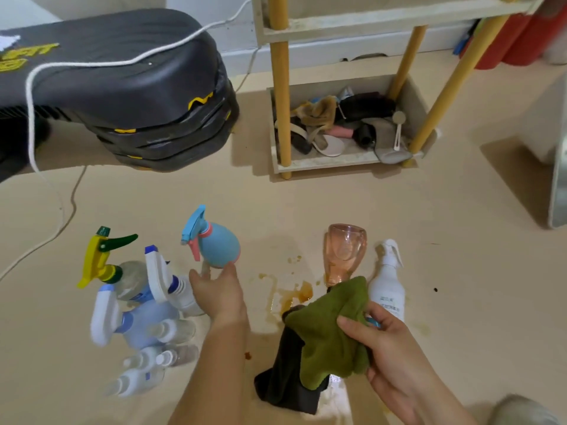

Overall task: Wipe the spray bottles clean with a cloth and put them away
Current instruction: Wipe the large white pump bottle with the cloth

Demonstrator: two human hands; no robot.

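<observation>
With straight fingers your left hand touches the blue spray bottle, probably light and slippery, so take its neck while your right hand clamps the green cloth

Trigger spray bottles: 5. These are the blue round bottle, yellow-headed clear bottle, white-headed white bottle, white-headed pale-blue bottle and white bottle at rt. Pink clear bottle: 1. Small clear bottles: approx. 4, blurred. Cloths: 2, a green cloth and a dark cloth.
</observation>
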